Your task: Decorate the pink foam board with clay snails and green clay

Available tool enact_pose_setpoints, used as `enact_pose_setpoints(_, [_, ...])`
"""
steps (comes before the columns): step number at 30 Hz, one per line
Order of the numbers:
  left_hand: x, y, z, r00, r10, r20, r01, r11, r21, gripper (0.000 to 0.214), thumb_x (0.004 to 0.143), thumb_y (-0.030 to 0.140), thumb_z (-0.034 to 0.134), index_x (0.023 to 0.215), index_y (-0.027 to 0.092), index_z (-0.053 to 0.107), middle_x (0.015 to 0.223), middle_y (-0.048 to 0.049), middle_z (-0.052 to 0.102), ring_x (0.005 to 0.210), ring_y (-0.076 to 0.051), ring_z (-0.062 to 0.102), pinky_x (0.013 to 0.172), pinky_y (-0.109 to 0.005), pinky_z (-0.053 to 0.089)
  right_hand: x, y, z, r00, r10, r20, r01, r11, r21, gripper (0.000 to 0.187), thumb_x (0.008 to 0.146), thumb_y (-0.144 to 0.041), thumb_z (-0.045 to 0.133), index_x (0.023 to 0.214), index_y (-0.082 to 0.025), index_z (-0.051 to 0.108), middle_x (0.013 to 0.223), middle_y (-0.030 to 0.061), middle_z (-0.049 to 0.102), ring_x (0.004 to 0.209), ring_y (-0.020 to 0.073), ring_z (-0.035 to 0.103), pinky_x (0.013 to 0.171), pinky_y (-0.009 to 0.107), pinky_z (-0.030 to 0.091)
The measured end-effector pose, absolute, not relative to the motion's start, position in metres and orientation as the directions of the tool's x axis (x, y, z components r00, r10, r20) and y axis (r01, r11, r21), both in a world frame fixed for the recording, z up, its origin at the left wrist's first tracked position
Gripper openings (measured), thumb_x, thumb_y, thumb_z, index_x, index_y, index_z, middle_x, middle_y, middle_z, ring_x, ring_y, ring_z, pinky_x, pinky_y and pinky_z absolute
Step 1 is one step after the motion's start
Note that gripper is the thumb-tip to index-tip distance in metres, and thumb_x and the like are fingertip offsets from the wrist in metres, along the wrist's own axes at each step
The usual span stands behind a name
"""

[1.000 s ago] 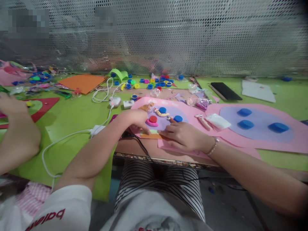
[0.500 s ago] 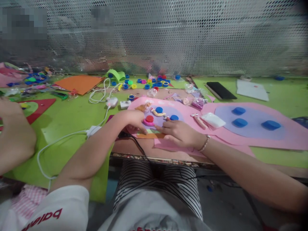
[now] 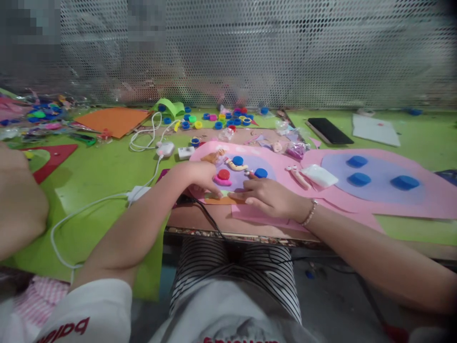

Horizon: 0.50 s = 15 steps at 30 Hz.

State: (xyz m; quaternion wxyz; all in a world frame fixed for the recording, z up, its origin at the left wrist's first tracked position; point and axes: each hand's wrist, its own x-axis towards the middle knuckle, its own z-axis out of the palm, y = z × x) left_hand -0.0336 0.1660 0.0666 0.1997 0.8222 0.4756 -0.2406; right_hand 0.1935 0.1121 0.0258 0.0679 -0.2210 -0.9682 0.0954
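A pink paper cutout [image 3: 210, 149] with a lilac oval lies in front of me. On it are a red bottle cap [image 3: 224, 174], a blue bottle cap [image 3: 237, 161], another blue cap [image 3: 261, 173], a pink curved piece [image 3: 223, 182] and a cream curved piece [image 3: 237, 165]. A green and orange strip [image 3: 228, 201] runs along its lower edge. My left hand [image 3: 204, 178] rests over the cutout's left side, a fingertip stretched down onto the strip. My right hand [image 3: 267, 196] lies spread at the right, its index fingertip touching the strip. Neither hand visibly grips anything.
To the right lies a larger pink cutout [image 3: 378, 209] with several blue caps. A white packet [image 3: 320, 176], a phone [image 3: 329, 131] and white cables [image 3: 89, 207] are around. Loose caps [image 3: 218, 125] line the back, before a perforated metal panel [image 3: 250, 57]. Another person's arm [image 3: 21, 200] is at left.
My right index fingertip has moved slightly down and left onto the strip, close to my left fingertip. The view has shifted a little; the caps and cutouts otherwise lie as before.
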Motion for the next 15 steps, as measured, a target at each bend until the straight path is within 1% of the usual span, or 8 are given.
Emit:
enact_pose_setpoints(5, [-0.0324,0.1640,0.0695,0.414,0.685,-0.599,0.890,-0.442,0.110,0.057,0.056,0.068,0.058,0.074,0.015,0.070,0.071,-0.0086,0.067,0.061,-0.018,0.057,0.057,-0.029,0.040,0.1949,0.1127,0.0257,-0.892,0.439,0.106,0.393,0.870,-0.299,0.065,0.097,-0.045,0.007,0.125,-0.014,0.055,0.081,0.0079,0.050,0.073,0.0187,0.045,0.072,0.033,0.037])
enact_pose_setpoints(9, [-0.0336,0.1626,0.0721,0.418,0.696,-0.584,0.889,-0.446,0.105,0.057,0.055,0.068,0.060,0.072,0.015,0.070,0.069,-0.0085,0.066,0.059,-0.017,0.057,0.055,-0.027,0.040,0.1962,0.1134,0.0290,-0.847,0.500,0.181,0.402,0.825,-0.397,0.070,0.096,-0.048,0.005,0.118,-0.010,0.059,0.078,0.0072,0.047,0.071,0.0184,0.046,0.069,0.033,0.039])
enact_pose_setpoints(12, [-0.0344,0.1626,0.0725,0.410,0.690,-0.596,0.895,-0.432,0.115,0.056,0.056,0.068,0.059,0.071,0.015,0.070,0.068,-0.0083,0.066,0.058,-0.016,0.056,0.055,-0.027,0.040,0.1959,0.1131,0.0306,-0.852,0.492,0.179,0.404,0.835,-0.374,0.071,0.096,-0.048,0.005,0.114,-0.010,0.062,0.077,0.0078,0.048,0.071,0.0190,0.047,0.069,0.033,0.040])
enact_pose_setpoints(15, [-0.0345,0.1633,0.0715,0.406,0.690,-0.600,0.896,-0.429,0.113,0.055,0.056,0.067,0.060,0.070,0.015,0.070,0.068,-0.0078,0.066,0.057,-0.016,0.056,0.055,-0.027,0.039,0.1948,0.1118,0.0303,-0.882,0.454,0.129,0.395,0.859,-0.327,0.068,0.096,-0.047,0.006,0.119,-0.012,0.060,0.081,0.0098,0.053,0.075,0.0199,0.048,0.072,0.035,0.039])
